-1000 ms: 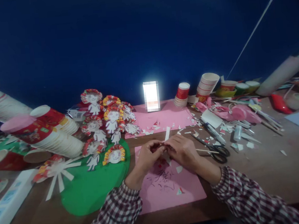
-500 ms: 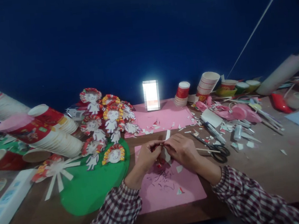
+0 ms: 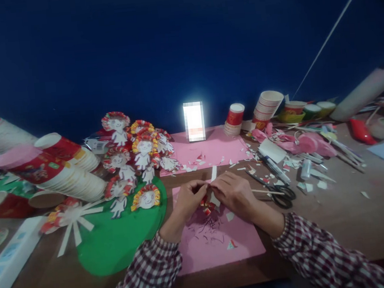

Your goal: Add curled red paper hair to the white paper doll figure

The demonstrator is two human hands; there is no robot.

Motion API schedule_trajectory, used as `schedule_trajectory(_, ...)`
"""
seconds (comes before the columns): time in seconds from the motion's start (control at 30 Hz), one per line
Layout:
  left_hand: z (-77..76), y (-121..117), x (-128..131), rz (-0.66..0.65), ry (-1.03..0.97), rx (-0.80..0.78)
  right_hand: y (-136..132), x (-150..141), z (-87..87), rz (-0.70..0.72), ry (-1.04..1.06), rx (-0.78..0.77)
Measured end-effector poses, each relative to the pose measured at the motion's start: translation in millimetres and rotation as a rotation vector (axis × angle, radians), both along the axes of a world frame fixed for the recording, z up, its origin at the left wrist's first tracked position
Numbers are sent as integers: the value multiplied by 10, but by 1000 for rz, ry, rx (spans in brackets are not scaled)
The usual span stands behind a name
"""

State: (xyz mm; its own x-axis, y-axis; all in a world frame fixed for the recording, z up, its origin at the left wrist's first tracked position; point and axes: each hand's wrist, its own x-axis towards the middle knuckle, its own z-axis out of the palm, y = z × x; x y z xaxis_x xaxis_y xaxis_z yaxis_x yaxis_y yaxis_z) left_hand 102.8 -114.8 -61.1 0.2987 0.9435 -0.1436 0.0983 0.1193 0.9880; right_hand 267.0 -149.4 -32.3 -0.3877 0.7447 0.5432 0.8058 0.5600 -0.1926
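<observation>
My left hand (image 3: 192, 198) and my right hand (image 3: 234, 192) meet over a pink sheet (image 3: 222, 249), thumbs and fingertips pinched together. Between them is a cut paper cup (image 3: 207, 204) with red and white parts, mostly covered by my fingers. One white strip (image 3: 214, 172) of it sticks up beyond the hands. Dark pen marks and small scraps show on the sheet below. A thin wooden stick (image 3: 266, 192) comes out from beside my right hand; whether it is held, I cannot tell. Black-handled scissors (image 3: 283, 196) lie just right of that hand.
Paper dolls with curled red-yellow hair (image 3: 143, 151) stand on the left, by a green sheet (image 3: 120, 246). A cup cut into strips (image 3: 74, 214) lies near stacked paper cups (image 3: 69, 174). A bright phone-like screen (image 3: 195, 121) stands behind. Scraps and a marker (image 3: 276, 170) litter the right.
My fingertips have shifted slightly while pinching the cut cup, and more of its red part shows below them. The hands stay in nearly the same place.
</observation>
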Motion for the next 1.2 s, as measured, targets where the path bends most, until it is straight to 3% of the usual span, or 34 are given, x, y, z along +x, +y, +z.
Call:
schedule_trajectory(0.43,25,7,-9,-14,8,45,10,12,-24,-12,12,-3)
schedule_trajectory(1.2,-12,-10,-17,-5,-11,-39,9,23,-16,-25,-17,-12)
